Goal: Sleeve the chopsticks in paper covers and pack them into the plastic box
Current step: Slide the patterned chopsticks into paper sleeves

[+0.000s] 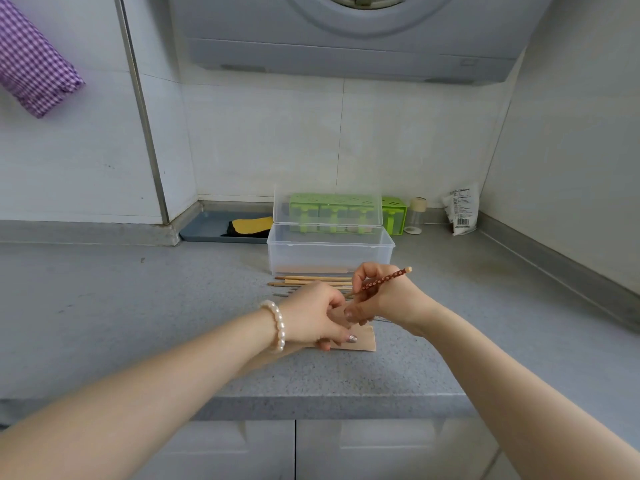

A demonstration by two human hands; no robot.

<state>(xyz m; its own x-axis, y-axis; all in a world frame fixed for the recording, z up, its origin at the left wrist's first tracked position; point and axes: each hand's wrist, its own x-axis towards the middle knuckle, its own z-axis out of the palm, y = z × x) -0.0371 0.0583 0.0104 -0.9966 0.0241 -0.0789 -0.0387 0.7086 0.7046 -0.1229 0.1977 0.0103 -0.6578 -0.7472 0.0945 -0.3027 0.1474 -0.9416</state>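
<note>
Left hand [313, 315] pinches paper cover [362, 341]; right hand [375, 294] grips chopstick [384, 279].

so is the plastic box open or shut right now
Open: the plastic box has its clear lid standing upright behind it, and at least one sleeved pair lies on its bottom.

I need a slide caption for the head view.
Right hand slides red patterned chopstick into brown paper sleeve held by left hand.

Red-patterned chopstick [386, 279] tilted in right hand [377, 296]; paper cover [362, 341] under left hand [313, 318]; open box [329, 251] beyond.
</note>
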